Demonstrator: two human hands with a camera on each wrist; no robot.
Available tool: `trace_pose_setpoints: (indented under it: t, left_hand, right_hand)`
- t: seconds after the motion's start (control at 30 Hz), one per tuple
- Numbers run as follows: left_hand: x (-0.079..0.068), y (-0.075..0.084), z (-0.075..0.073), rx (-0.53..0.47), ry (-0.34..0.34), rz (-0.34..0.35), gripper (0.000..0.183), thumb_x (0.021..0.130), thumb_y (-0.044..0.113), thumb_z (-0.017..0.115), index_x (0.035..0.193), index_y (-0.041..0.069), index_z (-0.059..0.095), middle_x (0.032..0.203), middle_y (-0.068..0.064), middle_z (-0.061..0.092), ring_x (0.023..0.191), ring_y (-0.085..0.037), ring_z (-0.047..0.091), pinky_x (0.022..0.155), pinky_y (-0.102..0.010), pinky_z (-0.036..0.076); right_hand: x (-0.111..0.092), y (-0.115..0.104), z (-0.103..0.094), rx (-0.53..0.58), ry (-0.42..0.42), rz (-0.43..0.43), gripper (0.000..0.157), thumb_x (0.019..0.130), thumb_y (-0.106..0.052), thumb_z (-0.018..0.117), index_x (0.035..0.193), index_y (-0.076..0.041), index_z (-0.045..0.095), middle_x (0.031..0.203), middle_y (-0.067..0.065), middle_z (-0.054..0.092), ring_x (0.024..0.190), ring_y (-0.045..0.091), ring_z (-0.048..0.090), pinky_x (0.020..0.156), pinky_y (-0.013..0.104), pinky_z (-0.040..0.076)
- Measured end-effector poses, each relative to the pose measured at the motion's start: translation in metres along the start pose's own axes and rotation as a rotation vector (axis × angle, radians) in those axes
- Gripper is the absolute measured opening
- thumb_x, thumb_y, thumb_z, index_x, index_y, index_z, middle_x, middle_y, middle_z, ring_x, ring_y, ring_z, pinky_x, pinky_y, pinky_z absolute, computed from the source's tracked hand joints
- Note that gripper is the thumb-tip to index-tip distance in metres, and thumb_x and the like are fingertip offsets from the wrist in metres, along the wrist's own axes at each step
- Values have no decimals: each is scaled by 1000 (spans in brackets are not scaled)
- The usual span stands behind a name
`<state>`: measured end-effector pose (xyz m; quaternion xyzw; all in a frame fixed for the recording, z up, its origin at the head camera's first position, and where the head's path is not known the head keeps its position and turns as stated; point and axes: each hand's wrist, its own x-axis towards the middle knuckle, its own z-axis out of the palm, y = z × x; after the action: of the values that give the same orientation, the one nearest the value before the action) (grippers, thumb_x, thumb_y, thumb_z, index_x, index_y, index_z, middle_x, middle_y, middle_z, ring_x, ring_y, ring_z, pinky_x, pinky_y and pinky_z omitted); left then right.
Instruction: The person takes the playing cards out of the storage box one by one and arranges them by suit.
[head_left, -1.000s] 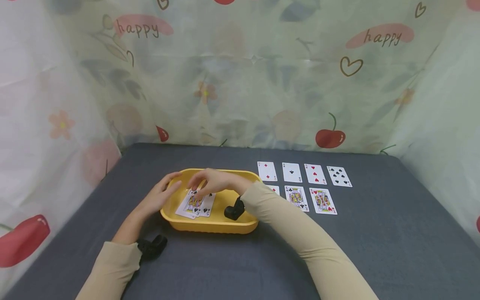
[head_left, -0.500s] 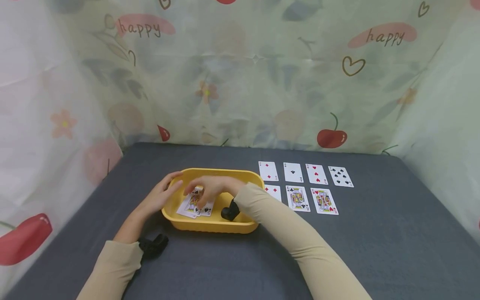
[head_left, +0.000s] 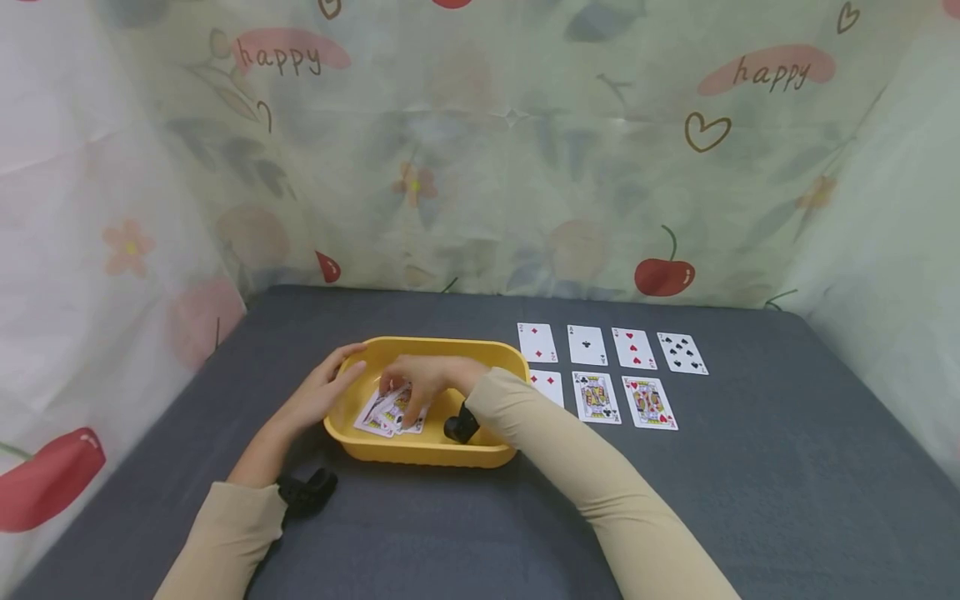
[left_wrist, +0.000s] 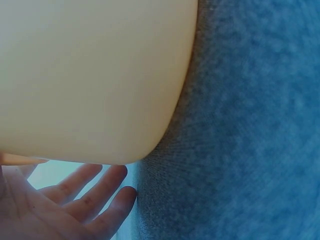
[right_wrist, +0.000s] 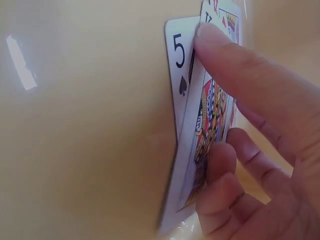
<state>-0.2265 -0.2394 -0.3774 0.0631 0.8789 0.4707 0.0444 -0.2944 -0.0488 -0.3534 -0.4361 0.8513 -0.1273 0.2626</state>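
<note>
My right hand (head_left: pixel 429 383) reaches into a yellow plastic tray (head_left: pixel 427 455), over a small overlapping pile of face-up playing cards. In the right wrist view its thumb lies on one end of a king card (right_wrist: pixel 212 115) and curled fingers meet the other edge, pinching it. Behind that king shows a five of spades (right_wrist: pixel 178 60); more cards lie under the hand, partly hidden. My left hand (head_left: pixel 315 396) rests at the tray's left end, its fingers fairly straight along the outside, as the left wrist view shows, and its thumb by the rim.
Right of the tray, face-up cards lie in two rows on the dark cloth, among them a two of diamonds (head_left: pixel 537 343), ace of clubs (head_left: pixel 587 345), three of hearts (head_left: pixel 634 348), king of clubs (head_left: pixel 597 397) and king of hearts (head_left: pixel 649 403). A patterned curtain (head_left: pixel 480 167) stands behind.
My right hand has lowered onto the pile and its fingers have drawn together. The top king has turned and slid, uncovering another face card at the left. My left hand stays at the tray.
</note>
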Motion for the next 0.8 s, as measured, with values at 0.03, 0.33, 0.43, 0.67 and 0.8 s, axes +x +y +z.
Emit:
trace_pose_setpoints:
  t: [0.03,0.33,0.43,0.67,0.8]
  left_hand:
    - [0,0,0,-2,0,0,59,98,43,40,144,8,28,152,-20,22,139,-38,22,111,-57,23]
    - [0,-1,0,-7,-2,-4,57,99,42,39,145,9,27,152,-21,22,138,-39,25,111,-57,24]
    - [0,-1,1,-8,-1,-9,57,99,41,40,145,9,28,152,-20,22,138,-38,25,111,-56,23]
    - [0,0,1,-9,0,-16,56,99,40,40,145,10,28,153,-20,21,139,-38,24,111,-56,22]
    - [-1,2,0,-4,-2,-22,56,99,41,40,145,11,28,153,-20,21,139,-38,24,111,-57,22]
  right_hand:
    - [-1,0,0,6,5,11,55,73,-24,80,121,-15,54,121,2,51,107,13,46,95,24,40]
    - [-1,0,3,19,45,73,48,71,-28,82,108,-12,57,104,1,55,89,11,49,76,20,42]
    - [-1,1,2,16,60,98,41,72,-28,81,103,-12,60,97,0,57,82,9,50,69,18,42]
    - [-11,4,-8,91,63,61,18,81,-18,72,95,-7,64,77,-3,54,64,7,48,58,17,41]
    - [-22,5,-18,120,76,5,11,87,-16,65,91,-6,63,75,-3,52,63,7,46,58,18,40]
